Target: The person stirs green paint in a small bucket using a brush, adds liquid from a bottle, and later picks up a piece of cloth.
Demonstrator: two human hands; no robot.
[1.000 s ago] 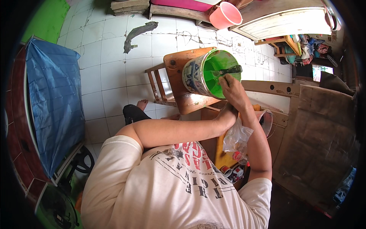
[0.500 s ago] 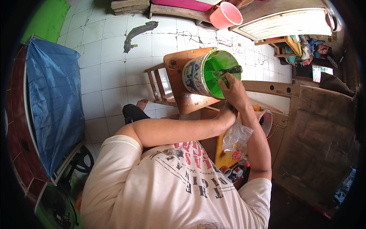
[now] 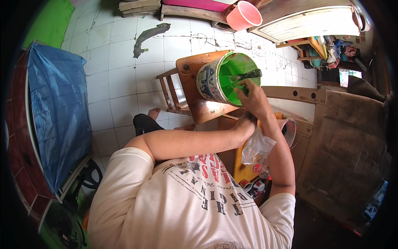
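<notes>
A large white bucket (image 3: 209,83) with a printed side leans open toward me on a wooden chair (image 3: 191,67). Bright green paint (image 3: 226,69) coats its inner wall. My right hand (image 3: 252,98) is at the bucket's near right rim, fingers closed round something small and green-smeared that I cannot make out. Just beyond those fingers, a dark-handled tool (image 3: 250,74) lies across the mouth, its other end covered in green paint. My left hand (image 3: 247,124) is beneath my right wrist, close to the bucket. Its fingers are hidden.
A clear plastic bag (image 3: 258,149) and small cans (image 3: 253,186) lie by my right arm, near a transparent tub (image 3: 288,129). Blue sheeting (image 3: 58,108) covers something at left. A pink bucket (image 3: 244,15) stands at the back; a dark cloth (image 3: 149,38) lies on the tiles.
My right hand has shifted slightly at the bucket's rim, its fingers still closed. The whole view has moved a little; the dark-handled tool stays across the mouth.
</notes>
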